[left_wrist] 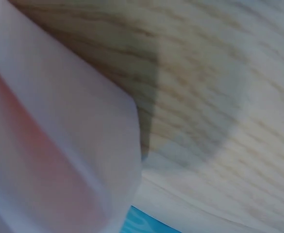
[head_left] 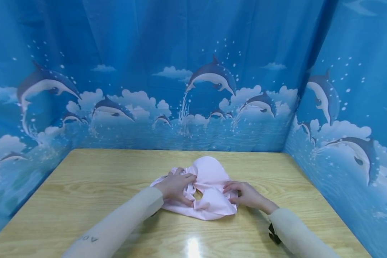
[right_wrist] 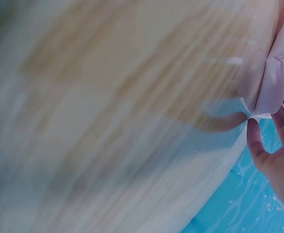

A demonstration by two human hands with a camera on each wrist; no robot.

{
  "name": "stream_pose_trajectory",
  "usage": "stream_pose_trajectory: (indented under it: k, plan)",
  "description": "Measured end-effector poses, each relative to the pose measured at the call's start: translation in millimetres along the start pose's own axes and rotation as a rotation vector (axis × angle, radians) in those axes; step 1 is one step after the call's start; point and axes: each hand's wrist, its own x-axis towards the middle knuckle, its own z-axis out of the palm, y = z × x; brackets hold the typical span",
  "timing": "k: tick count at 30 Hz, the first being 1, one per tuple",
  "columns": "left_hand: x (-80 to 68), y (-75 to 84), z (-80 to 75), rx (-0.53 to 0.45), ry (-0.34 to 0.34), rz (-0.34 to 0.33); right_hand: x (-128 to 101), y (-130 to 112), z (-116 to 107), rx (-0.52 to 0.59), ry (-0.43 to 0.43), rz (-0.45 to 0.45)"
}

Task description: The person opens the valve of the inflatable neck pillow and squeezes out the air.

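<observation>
A crumpled pale pink cloth (head_left: 212, 200) lies on the wooden table, with gathered folds around a gap in its middle. Its exact kind is not clear. The left hand (head_left: 175, 184) grips the gathered part on the left side, its thumb nearer the front edge and fingers reaching across the folds. At the cloth's right edge, the right hand (head_left: 246, 193) holds the fabric between thumb and fingers. In the right wrist view, the right hand (right_wrist: 282, 155) is at the cloth's edge (right_wrist: 273, 87). Pale fabric (left_wrist: 74, 131) fills the left of the left wrist view, where no fingers show.
The wood-grain table (head_left: 109, 172) bears a bright light reflection at the front. Blue curtains (head_left: 141, 53) with printed dolphins stand behind it and along both sides. A dark object (head_left: 274, 234) is by the right sleeve.
</observation>
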Motion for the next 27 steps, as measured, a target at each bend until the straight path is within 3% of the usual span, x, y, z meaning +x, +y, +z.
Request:
stream_pose_trajectory:
  k: [6, 13, 18, 27]
  plan:
    - [-0.2, -2.2, 5.2, 0.007, 0.028, 0.011, 1, -1, 2, 0.004, 0.016, -0.041]
    - [-5.7, -4.5, 4.9, 0.025, 0.005, 0.022, 2, -1, 3, 0.016, 0.019, -0.061]
    - [-13.9, -1.8, -0.7, -0.06, -0.038, -0.028, 1, -1, 3, 0.016, 0.007, -0.045]
    - [-12.8, 15.5, 2.7, -0.095, 0.03, -0.134, 1, 0, 3, 0.005, 0.008, -0.026]
